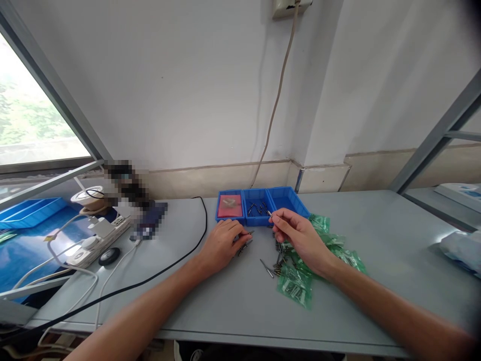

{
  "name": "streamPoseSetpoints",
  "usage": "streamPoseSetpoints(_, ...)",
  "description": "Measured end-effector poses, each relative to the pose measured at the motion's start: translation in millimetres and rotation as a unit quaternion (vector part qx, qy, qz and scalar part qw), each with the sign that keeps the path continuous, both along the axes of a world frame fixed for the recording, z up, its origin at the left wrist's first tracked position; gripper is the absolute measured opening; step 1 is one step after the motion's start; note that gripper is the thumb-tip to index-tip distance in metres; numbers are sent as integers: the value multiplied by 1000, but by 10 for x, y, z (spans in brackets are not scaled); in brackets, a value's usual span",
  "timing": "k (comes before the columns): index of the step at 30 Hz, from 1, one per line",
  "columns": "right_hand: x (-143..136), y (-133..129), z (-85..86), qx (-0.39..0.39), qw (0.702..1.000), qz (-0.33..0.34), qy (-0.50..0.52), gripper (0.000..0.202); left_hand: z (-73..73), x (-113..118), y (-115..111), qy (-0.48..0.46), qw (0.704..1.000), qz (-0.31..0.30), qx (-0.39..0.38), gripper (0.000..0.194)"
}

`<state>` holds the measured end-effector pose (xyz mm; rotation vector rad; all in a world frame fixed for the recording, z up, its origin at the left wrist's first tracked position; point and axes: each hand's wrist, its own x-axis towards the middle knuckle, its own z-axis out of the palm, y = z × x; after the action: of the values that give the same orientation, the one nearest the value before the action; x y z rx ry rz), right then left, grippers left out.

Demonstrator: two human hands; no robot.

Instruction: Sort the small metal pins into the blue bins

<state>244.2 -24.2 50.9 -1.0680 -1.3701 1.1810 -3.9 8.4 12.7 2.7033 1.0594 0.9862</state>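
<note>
My left hand is closed over the grey table, with several thin metal pins poking out from its fingertips. My right hand pinches one small metal pin between thumb and fingers, just in front of a blue divided tray. Dark metal pins lie in the tray's middle compartment. Its left compartment holds a red piece with small pale items on it. A loose pile of metal pins is on the table below my right hand, partly hidden by it.
Green plastic bags of small metal parts spread under and right of my right forearm. A black cable crosses the table on the left, near a white power strip and a round black object. A wall stands behind the tray.
</note>
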Motion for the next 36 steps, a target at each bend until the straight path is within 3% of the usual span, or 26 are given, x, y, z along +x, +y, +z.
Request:
streamPoseSetpoints(9,20,16,-26,-12,999,11,29,41,-19,-4,7,1,1000,0,6,31)
streamPoseSetpoints(15,7,12,-29,21,1000,15,1,41,8,-1,-12,4,1000,0,-3,35)
streamPoseSetpoints(20,-9,-21,-65,103,991,-8,-80,32,1,-2,-5,2,1000,2,-8,31)
streamPoseSetpoints(24,-17,-82,-44,218,957,-33,-187,20,-17,-5,4,9,1000,3,-7,27)
streamPoseSetpoints(27,-15,-97,-31,256,945,-32,-201,19,-19,-8,4,13,1000,5,-7,25)
streamPoseSetpoints(30,-5,-70,-44,217,962,-20,-165,22,-22,-10,3,14,1000,4,-5,24)
streamPoseSetpoints(36,12,2,-37,56,998,8,-16,37,-38,-12,14,18,1000,2,-6,23)
